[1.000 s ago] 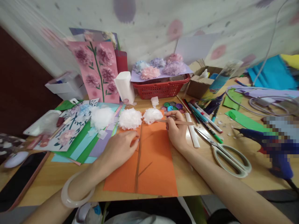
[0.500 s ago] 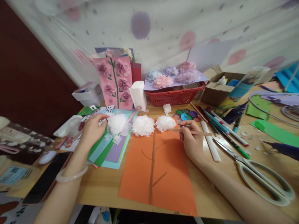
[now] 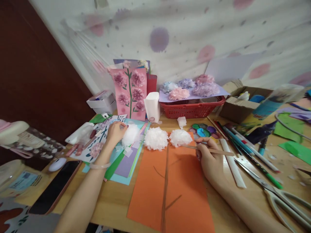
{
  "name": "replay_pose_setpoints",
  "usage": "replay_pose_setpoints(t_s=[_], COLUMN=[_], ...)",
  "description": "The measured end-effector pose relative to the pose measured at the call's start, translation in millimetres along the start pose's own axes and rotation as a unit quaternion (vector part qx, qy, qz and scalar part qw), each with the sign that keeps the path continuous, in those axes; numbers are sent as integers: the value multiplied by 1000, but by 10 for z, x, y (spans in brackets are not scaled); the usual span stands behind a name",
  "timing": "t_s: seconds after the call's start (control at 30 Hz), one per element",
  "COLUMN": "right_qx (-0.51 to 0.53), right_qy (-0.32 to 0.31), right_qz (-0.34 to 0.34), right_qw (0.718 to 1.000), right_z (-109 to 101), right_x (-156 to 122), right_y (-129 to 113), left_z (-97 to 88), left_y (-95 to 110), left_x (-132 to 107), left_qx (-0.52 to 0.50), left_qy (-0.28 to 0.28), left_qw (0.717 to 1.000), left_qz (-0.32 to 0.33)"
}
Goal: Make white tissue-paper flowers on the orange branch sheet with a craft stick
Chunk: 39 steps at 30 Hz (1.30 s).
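My left hand [image 3: 116,133] is at the left edge of a loose heap of white tissue-paper pieces [image 3: 131,135]. Its thumb and fingertips are pinched together; anything between them is too small to make out. In my right hand [image 3: 210,158] is a flat wooden stick [image 3: 224,152], its far end near the lower edge of a white tissue-paper puff [image 3: 180,138]. Another white puff [image 3: 155,138] sits beside it to the left. Both rest at the top of an orange sheet [image 3: 148,187] with a brown stem and short branches drawn on it.
Coloured paper sheets [image 3: 123,165] lie under the heap. To the right are paint pots [image 3: 202,132], a white glue stick [image 3: 233,165], pens [image 3: 255,152] and scissors [image 3: 264,186]. A red basket [image 3: 191,110] and a pink flower card [image 3: 121,110] stand behind; a phone [image 3: 55,187] lies left.
The view has shifted, so the scene sits lower. My left hand's thumb and fingers have closed together at the heap's edge. My right hand still holds the stick by the right puff.
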State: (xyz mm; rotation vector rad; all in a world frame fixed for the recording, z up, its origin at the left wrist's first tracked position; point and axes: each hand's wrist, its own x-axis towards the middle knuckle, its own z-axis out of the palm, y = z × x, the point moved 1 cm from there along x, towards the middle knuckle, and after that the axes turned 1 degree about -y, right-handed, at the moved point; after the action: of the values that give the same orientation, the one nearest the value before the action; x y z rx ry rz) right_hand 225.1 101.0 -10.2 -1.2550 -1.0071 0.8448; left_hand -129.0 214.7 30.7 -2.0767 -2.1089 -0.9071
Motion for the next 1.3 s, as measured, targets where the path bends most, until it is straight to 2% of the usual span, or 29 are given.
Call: replay_pose_setpoints(t_s=[0.2, 0.33, 0.43, 0.57, 0.77, 0.93, 1.03, 1.1, 1.23, 1.3], right_qx=[-12, -7, 1, 0, 0, 4, 13, 22, 40, 46], right_qy=[-1, -2, 1, 11, 2, -1, -4, -7, -24, -41], right_qz=[3, 7, 5, 6, 18, 22, 18, 14, 17, 26], right_qw=[1000, 1000, 1000, 1000, 1000, 1000, 1000, 1000, 999, 998], right_z=[-5, 9, 7, -1, -1, -1, 2, 7, 26, 45], right_x=[2, -29, -48, -45, -37, -56, -54, -53, -83, -116], right_y=[15, -22, -60, -64, -44, -67, -50, -31, -42, -83], left_z=[-90, -120, -133, -174, -59, -79, -168, -211, -219, -182], left_y=[43, 34, 32, 82, 199, 238, 294, 377, 696, 904], left_x=[-76, -102, -111, -141, -207, -217, -220, -253, -454, -616], left_qx=[-50, -73, -78, -67, -72, -136, -217, -285, -407, -467], left_qy=[31, 33, 34, 63, 1, -1, -5, -29, -113, -187], left_qw=[998, 997, 996, 996, 997, 991, 976, 958, 906, 863], left_qz=[6, 8, 11, 21, 25, -6, -13, -21, -31, -37])
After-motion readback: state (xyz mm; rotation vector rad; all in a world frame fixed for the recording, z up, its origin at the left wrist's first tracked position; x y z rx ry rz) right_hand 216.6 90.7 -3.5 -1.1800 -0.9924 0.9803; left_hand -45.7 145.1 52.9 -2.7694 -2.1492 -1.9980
